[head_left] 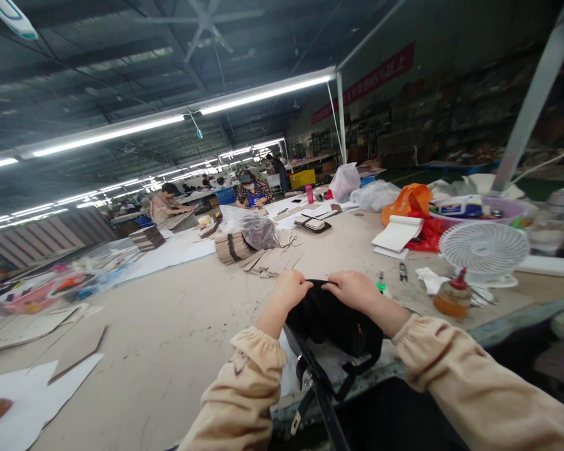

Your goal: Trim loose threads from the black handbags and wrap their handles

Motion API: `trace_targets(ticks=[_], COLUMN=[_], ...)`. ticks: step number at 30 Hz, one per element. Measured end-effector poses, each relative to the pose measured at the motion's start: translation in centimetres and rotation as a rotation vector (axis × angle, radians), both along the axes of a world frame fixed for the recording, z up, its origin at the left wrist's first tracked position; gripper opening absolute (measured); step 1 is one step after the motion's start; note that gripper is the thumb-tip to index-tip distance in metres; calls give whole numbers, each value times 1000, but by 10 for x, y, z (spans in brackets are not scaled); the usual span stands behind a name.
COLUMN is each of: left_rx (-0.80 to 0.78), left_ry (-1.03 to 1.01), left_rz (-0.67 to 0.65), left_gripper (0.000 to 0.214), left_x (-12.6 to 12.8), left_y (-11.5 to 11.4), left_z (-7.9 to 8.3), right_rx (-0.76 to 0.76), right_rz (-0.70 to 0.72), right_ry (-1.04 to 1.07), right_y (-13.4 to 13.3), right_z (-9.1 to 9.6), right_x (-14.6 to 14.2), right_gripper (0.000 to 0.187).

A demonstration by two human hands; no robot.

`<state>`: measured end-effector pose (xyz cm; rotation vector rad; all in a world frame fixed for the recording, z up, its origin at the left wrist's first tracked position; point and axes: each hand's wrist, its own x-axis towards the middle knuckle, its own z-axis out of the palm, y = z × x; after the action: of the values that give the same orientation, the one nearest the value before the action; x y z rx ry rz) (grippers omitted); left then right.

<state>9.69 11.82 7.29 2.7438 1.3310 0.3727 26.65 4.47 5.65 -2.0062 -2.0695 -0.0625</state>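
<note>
A black bag (pixel 338 322) with a zipper pull, straps and metal fittings rests at the near edge of the worktable. My left hand (pixel 290 289) pinches its top edge on the left side. On the same edge, a short way to the right, my right hand (pixel 355 290) has its fingers closed on the black material. A black strap (pixel 326 410) with metal hardware hangs toward me below the left hand. The bag's inside is dark, and its lower part is partly hidden by my right forearm.
Right of the bag are thread snips (pixel 403 272), a glue bottle (pixel 454 295), a white fan (pixel 484 247) and a purple basin (pixel 512 210). Cut pieces (pixel 267 260) lie ahead on the worktable (pixel 169 332). A person (pixel 254 191) sits across from me; another person (pixel 166 203) is further left.
</note>
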Motion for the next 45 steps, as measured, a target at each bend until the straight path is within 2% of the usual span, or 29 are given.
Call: trace_targets(ticks=[16, 22, 29, 34, 45], left_rx=[-36, -51, -24, -16, 27], left_ry=[21, 17, 52, 60, 14], left_rz=[81, 109, 118, 124, 84], left_gripper=[33, 36, 31, 32, 24], left_x=[1, 1, 1, -1, -8], left_y=[-3, -4, -4, -3, -9], left_z=[0, -2, -2, -3, -2], right_rx=[0, -50, -79, -68, 3], right_rz=[-2, 12, 50, 68, 138], right_ry=[7, 1, -24, -15, 11], right_y=[-7, -1, 15, 18, 7], right_z=[5, 10, 10, 8, 11], right_x=[-7, -8, -31, -33, -35], right_gripper=[36, 45, 32, 32, 33])
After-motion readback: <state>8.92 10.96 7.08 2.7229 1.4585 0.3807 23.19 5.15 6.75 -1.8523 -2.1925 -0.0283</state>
